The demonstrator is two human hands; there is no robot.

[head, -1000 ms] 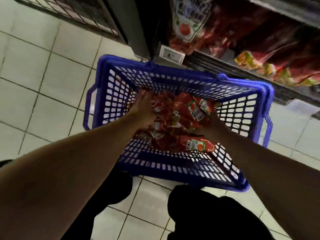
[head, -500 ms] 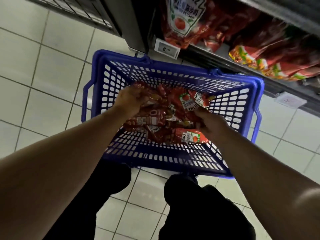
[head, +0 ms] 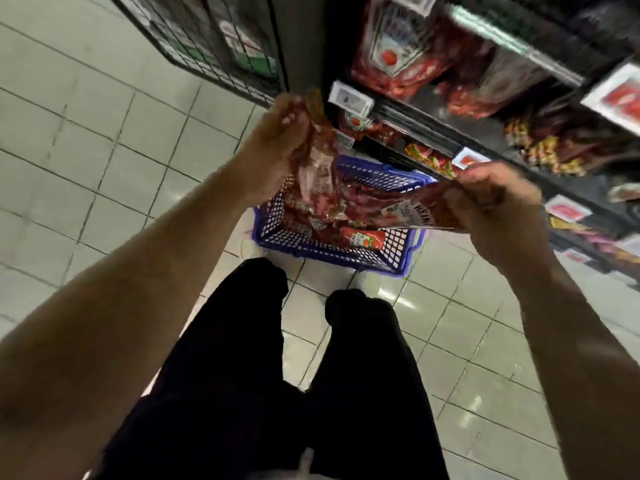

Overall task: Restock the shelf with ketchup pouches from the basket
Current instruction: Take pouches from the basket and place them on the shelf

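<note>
A blue plastic basket (head: 349,256) stands on the tiled floor before the shelf, with red ketchup pouches (head: 362,239) lying in it. My left hand (head: 277,140) grips a bunch of red pouches (head: 317,171) held up above the basket. My right hand (head: 491,202) grips another red pouch (head: 412,213) by its end, level with the lower shelf. The shelf (head: 450,140) on the right holds rows of red pouches (head: 394,60).
White price tags (head: 349,98) line the shelf edges. A black wire rack (head: 214,39) stands at the upper left. My dark trouser legs (head: 311,375) fill the lower middle. Pale floor tiles (head: 104,150) spread to the left.
Both hands have come up out of the basket with pouches in them. The view has pulled back and risen, so the basket looks smaller and farther off.
</note>
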